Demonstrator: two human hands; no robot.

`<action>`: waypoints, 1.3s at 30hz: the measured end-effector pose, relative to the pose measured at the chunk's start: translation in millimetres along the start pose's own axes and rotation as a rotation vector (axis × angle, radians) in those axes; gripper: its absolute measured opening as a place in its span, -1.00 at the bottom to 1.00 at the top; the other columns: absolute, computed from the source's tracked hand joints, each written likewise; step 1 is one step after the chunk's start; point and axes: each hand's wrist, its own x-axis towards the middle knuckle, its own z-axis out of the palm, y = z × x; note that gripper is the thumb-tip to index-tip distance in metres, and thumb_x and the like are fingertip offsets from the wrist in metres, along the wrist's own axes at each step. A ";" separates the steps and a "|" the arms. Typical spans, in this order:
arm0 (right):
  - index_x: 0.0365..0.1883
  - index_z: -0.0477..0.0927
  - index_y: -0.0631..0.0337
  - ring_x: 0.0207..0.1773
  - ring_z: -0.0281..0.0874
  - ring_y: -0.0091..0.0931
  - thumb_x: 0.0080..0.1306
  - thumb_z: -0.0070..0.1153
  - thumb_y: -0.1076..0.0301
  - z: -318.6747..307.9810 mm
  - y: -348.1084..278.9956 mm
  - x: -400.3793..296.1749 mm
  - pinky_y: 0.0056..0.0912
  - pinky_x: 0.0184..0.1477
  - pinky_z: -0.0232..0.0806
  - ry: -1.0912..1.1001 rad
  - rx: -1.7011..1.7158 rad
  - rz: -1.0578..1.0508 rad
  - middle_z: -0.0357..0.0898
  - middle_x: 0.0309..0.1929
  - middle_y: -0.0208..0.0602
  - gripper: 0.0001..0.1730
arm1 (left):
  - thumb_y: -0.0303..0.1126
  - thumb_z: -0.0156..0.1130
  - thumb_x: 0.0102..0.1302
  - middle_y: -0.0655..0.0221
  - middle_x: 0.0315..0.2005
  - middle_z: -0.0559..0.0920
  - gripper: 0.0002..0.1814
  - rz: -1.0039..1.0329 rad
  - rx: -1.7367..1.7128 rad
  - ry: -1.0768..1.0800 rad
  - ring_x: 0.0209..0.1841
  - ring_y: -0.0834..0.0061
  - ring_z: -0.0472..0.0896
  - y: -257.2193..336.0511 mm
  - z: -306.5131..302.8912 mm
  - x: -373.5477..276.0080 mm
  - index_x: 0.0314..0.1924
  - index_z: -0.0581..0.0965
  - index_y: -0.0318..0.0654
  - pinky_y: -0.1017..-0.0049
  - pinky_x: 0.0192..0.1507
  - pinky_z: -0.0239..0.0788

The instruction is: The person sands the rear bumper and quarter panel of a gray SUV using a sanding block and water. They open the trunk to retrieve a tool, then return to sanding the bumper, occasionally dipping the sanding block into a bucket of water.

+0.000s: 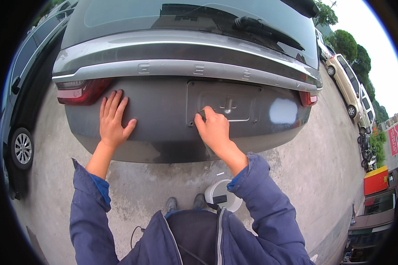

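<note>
Before me is the dull grey tailgate (156,112) of a car. My left hand (114,119) rests flat on it with the fingers spread, just below the left tail light (86,92). With my right hand (214,127) I hold a small dark greenish pad (202,114), perhaps abrasive, pinched against the panel. The hand covers most of the pad. It is at the lower left of the recessed number-plate area (238,91). Farther right, a whitish patch (283,111) marks the panel near the right tail light (308,98).
A white bucket (232,198) stands by my feet, with a dark rectangular object (219,198) at it. Above the tailgate run a silver trim strip (172,68) with raised letters and a rear wiper (268,31). A dark car (36,56) is close on the left; a beige van (346,79) is farther right.
</note>
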 end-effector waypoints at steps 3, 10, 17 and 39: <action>-0.35 0.49 0.23 -0.47 0.66 -0.06 0.39 0.20 0.23 6.0 -0.1 -12.6 0.02 -0.42 0.46 0.033 -0.030 0.017 0.63 -0.58 -0.09 -0.74 | -0.06 0.31 0.23 0.13 0.48 0.37 -0.28 0.000 0.008 0.005 0.55 0.06 0.25 -2.2 0.5 -1.6 0.36 0.47 -0.19 0.00 0.56 -0.06; -0.32 0.56 0.18 -0.43 0.68 -0.16 0.32 0.31 0.31 -13.5 3.6 -4.8 -0.12 -0.40 0.47 -0.033 0.019 -0.219 0.68 -0.48 -0.20 -0.82 | -0.06 0.34 0.21 0.14 0.47 0.39 -0.28 -0.010 -0.012 0.012 0.54 0.08 0.27 -1.1 -2.3 0.0 0.35 0.49 -0.19 0.01 0.56 -0.05; -0.25 0.51 0.15 -0.27 0.68 -0.18 0.25 0.23 0.41 -36.1 -15.5 39.3 -0.12 -0.30 0.52 -0.500 -0.344 -0.509 0.61 -0.37 -0.21 -0.84 | -0.05 0.33 0.21 0.14 0.47 0.39 -0.28 -0.021 -0.022 0.007 0.53 0.08 0.28 -3.5 -2.9 -2.9 0.35 0.49 -0.20 0.01 0.56 -0.04; -0.22 0.54 0.09 -0.16 0.64 -0.31 0.18 0.19 0.48 -45.6 -16.0 59.3 -0.20 -0.20 0.54 -0.707 -0.452 -0.813 0.56 -0.33 -0.31 -0.81 | -0.07 0.36 0.17 0.23 0.47 0.39 -0.27 -0.038 -0.021 0.010 0.53 0.15 0.29 -3.8 0.1 -4.6 0.36 0.49 -0.12 0.03 0.56 -0.02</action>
